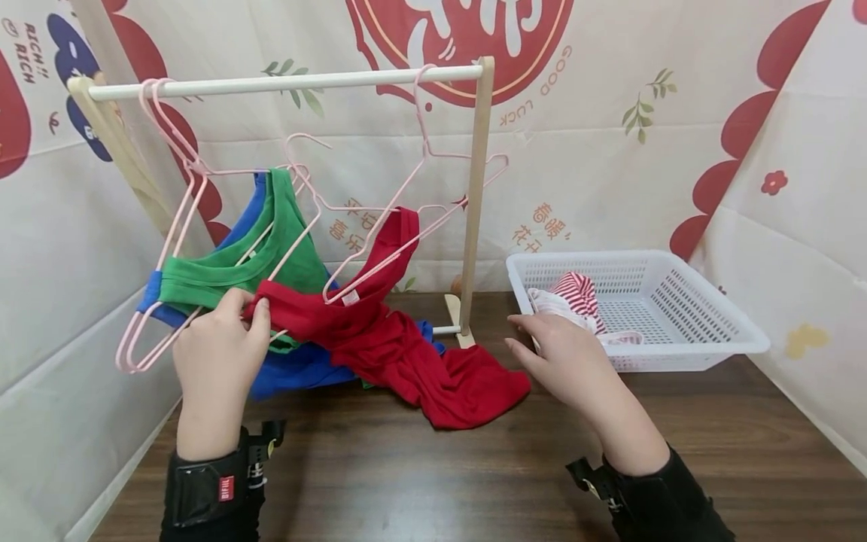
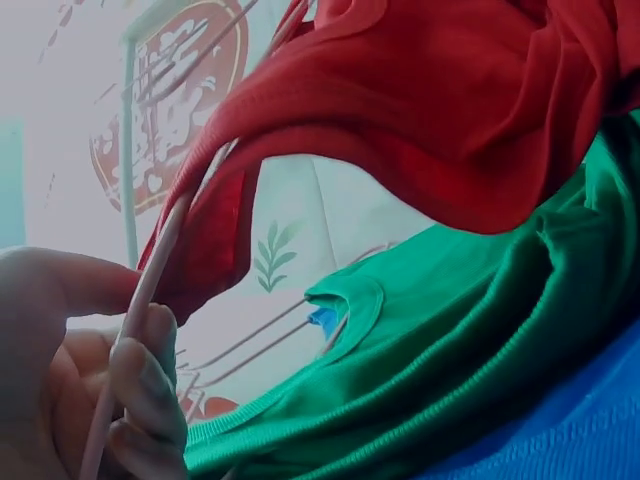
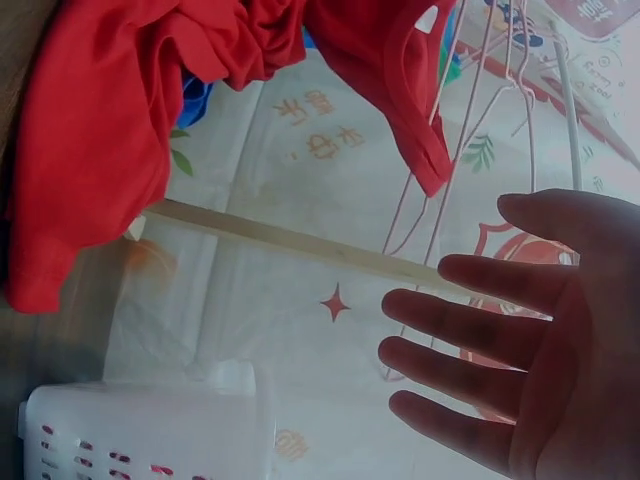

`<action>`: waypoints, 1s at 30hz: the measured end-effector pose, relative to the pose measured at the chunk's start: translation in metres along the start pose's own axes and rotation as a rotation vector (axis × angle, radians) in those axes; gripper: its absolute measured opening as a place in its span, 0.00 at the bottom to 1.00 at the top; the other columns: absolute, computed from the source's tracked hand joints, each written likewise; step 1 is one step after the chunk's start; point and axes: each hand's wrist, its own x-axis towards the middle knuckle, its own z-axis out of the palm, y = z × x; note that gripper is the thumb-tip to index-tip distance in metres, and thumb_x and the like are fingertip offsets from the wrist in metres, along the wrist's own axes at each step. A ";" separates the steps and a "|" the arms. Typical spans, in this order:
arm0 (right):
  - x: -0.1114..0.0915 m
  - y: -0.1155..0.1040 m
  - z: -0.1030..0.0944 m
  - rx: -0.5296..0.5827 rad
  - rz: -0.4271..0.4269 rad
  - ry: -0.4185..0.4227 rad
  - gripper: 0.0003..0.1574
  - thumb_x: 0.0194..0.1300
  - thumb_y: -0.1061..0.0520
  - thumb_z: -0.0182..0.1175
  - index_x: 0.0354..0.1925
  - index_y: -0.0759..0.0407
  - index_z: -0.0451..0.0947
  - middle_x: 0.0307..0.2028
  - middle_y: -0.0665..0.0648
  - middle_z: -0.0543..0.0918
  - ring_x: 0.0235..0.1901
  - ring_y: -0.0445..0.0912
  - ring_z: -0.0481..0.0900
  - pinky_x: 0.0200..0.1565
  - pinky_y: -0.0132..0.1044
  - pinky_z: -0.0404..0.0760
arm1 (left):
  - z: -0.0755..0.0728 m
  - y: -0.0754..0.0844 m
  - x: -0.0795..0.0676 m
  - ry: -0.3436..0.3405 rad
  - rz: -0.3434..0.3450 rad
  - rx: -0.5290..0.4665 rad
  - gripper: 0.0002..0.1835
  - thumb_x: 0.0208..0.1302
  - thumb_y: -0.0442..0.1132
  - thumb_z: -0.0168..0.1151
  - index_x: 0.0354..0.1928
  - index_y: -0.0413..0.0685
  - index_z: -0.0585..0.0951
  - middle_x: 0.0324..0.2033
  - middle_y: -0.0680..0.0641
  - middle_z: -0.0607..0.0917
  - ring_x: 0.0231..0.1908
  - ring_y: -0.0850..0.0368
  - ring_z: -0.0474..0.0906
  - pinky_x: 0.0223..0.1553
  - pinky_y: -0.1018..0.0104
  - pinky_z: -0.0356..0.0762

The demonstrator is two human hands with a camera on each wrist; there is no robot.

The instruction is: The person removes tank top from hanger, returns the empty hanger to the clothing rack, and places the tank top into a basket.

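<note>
My left hand [image 1: 223, 346] pinches one shoulder of a red tank top [image 1: 440, 369], with a pink hanger [image 2: 150, 270] between its fingers. The hanger's arm runs along the red strap in the left wrist view. The hanger's hook [image 1: 308, 138] stands off the rail. The other red strap [image 1: 400, 233] reaches up to the right, and the lower part of the top lies bunched on the table. My right hand [image 1: 569, 361] is empty in front of the basket's left end, its fingers straight and spread in the right wrist view.
A rack with a white rail [image 1: 291, 83] and wooden posts carries pink hangers. Green [image 1: 298, 241] and blue [image 1: 298, 373] tank tops hang at left, behind the red one. A white basket [image 1: 691, 357] at right holds red-striped and white cloth [image 1: 579, 297]. Printed fabric walls surround the table.
</note>
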 end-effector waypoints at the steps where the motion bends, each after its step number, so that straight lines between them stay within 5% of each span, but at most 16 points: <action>1: 0.000 0.001 0.000 0.004 0.006 -0.005 0.25 0.67 0.48 0.60 0.57 0.58 0.79 0.50 0.59 0.83 0.53 0.56 0.78 0.50 0.56 0.75 | 0.000 -0.001 0.000 -0.009 -0.005 -0.004 0.14 0.67 0.42 0.60 0.42 0.35 0.80 0.14 0.42 0.73 0.12 0.48 0.65 0.18 0.58 0.63; 9: -0.001 0.006 -0.009 0.035 0.054 -0.043 0.26 0.68 0.48 0.59 0.59 0.59 0.76 0.54 0.63 0.81 0.56 0.59 0.76 0.54 0.58 0.72 | -0.002 -0.003 0.000 -0.217 -0.139 -0.026 0.18 0.70 0.48 0.55 0.44 0.39 0.80 0.12 0.47 0.69 0.16 0.49 0.65 0.19 0.60 0.60; 16: -0.002 0.010 -0.011 0.046 0.071 -0.055 0.28 0.69 0.47 0.58 0.61 0.60 0.75 0.56 0.63 0.79 0.57 0.60 0.75 0.55 0.60 0.70 | 0.001 -0.012 0.004 -0.396 -0.166 -0.038 0.20 0.70 0.51 0.51 0.45 0.40 0.80 0.16 0.48 0.73 0.21 0.49 0.70 0.21 0.59 0.63; 30: -0.003 0.014 -0.011 0.058 0.091 -0.062 0.28 0.69 0.48 0.58 0.61 0.60 0.74 0.57 0.63 0.79 0.57 0.61 0.74 0.55 0.60 0.70 | -0.004 -0.026 0.005 -0.495 -0.228 -0.109 0.18 0.69 0.52 0.47 0.42 0.45 0.79 0.21 0.48 0.79 0.20 0.52 0.75 0.23 0.61 0.68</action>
